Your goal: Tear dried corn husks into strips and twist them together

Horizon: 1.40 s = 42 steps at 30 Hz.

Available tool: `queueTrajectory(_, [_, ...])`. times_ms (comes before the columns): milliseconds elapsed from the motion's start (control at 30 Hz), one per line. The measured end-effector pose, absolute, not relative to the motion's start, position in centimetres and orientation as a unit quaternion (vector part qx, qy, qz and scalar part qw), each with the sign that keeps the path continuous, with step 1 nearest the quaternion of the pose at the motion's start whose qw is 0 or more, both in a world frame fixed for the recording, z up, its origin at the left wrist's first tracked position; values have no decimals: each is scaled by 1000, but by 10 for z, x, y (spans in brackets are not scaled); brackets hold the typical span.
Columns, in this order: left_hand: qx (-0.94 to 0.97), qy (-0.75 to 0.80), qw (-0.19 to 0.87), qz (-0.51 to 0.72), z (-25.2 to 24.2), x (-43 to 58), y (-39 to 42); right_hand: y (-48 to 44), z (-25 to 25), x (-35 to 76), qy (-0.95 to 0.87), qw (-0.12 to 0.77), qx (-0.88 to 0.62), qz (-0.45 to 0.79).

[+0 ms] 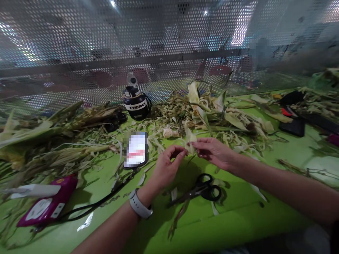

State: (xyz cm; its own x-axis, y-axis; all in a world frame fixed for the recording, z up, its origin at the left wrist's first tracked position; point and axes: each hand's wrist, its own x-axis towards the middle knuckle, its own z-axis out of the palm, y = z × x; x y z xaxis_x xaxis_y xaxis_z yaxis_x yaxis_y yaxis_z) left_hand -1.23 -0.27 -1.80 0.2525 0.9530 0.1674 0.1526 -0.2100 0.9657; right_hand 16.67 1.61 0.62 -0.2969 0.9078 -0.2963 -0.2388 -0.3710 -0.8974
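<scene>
Above the green table my left hand (167, 165) and my right hand (215, 152) meet, thumbs and fingers pinched on a pale piece of corn husk (190, 137). The husk stands up thin and slightly curled between the fingertips. Black-handled scissors (203, 188) lie just below the hands, among small husk scraps. Beyond the fingers sits a small cream-coloured bunched piece (171, 132), too blurred to identify. A grey watch band circles my left wrist.
Heaps of corn husks (196, 109) spread along the back and left. A black bottle (136, 104) stands behind a lit phone (136, 150) with a strap. A purple power bank-like device (49, 203) lies left; a dark phone (292, 126) lies right. Perforated metal (164, 63) rises behind.
</scene>
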Motion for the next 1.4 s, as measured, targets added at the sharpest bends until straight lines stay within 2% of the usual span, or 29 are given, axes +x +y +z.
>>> queueTrajectory(200, [642,438,429,461,-15,-14,-4,18,-1,167,-402,399,-468,679])
queueTrajectory(333, [703,421,370,438,-10,-13,-7,17,-3,165,-399,383,-447,703])
queueTrajectory(900, [785,437,255,358,-13,-13,-8,14,-2,162,-393,384,-437,712])
queueTrajectory(1067, [799,461,209,325,-15,-12,-9,13,-1,160,-364,409,-426,720])
queueTrajectory(1267, [789,472,225,323,-16,-10,-9,9,-2,159,-449,396,-447,665])
queueTrajectory(1400, [777,466,244,346,-12,-11,-11,8,-3,159,-443,402,-448,664])
